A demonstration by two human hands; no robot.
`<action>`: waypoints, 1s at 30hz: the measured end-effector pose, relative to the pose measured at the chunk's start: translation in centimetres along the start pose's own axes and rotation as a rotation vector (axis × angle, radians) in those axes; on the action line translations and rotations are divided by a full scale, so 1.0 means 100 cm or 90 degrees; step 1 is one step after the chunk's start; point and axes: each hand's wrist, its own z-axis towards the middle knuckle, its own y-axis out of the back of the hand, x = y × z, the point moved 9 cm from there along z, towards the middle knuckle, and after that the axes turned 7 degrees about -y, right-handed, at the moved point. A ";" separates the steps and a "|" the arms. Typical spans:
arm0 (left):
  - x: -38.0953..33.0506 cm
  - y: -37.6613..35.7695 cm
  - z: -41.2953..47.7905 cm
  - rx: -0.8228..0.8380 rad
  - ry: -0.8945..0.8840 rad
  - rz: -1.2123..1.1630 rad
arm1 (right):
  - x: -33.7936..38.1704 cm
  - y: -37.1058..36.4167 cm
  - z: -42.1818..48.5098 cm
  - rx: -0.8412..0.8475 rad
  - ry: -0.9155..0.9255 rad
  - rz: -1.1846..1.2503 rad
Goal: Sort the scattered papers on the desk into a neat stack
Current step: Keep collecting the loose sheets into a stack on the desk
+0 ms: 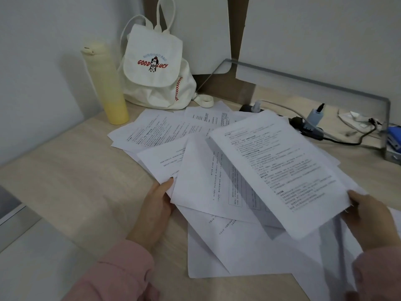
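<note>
Head view: little is judged done. Papers point(160, 131) are seen fanned unsquared across the surface point(76, 170). A top sheet point(277, 170) is pinched, lifted, by the right grip point(366, 218); a lower sheet point(158, 164) is held at its edge by the left grip point(156, 205).

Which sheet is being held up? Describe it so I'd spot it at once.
From the backpack at the back of the desk, come forward to the scattered papers. The sheet lies uppermost on their right side, its near corner pinched by the right hand. Unlike its neighbours, it is raised, casting a shadow.
</note>
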 end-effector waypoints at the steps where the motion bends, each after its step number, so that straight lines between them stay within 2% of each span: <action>1: 0.002 0.000 0.003 0.003 -0.003 0.021 | 0.001 -0.007 -0.005 0.022 0.001 0.006; 3: 0.003 -0.001 0.003 0.010 0.005 0.064 | 0.001 -0.024 -0.015 0.077 -0.008 -0.027; 6: 0.007 0.001 0.002 0.020 0.032 0.128 | -0.004 -0.047 -0.027 0.159 -0.029 -0.216; 8: 0.009 0.001 0.001 0.027 0.044 0.160 | -0.007 -0.056 -0.034 0.178 -0.017 -0.299; 14: 0.011 0.002 -0.001 0.018 0.069 0.243 | -0.012 -0.080 -0.050 0.200 0.018 -0.393; 18: 0.008 0.003 -0.007 0.002 0.057 0.247 | -0.017 -0.095 -0.060 0.226 0.026 -0.438; 20: 0.002 0.005 -0.010 -0.027 0.020 0.218 | -0.020 -0.096 -0.061 0.225 0.009 -0.416; 23: -0.006 0.012 -0.014 -0.086 -0.029 0.114 | -0.024 -0.088 -0.063 0.205 -0.067 -0.244; 26: -0.006 0.012 -0.014 -0.097 -0.024 -0.014 | -0.031 -0.086 -0.071 0.230 -0.158 -0.084; 28: 0.000 0.004 -0.014 -0.076 0.016 -0.072 | -0.040 -0.096 -0.079 0.301 -0.211 -0.063; 30: 0.008 -0.008 -0.018 -0.037 0.069 -0.037 | -0.050 -0.104 -0.084 0.351 -0.240 -0.131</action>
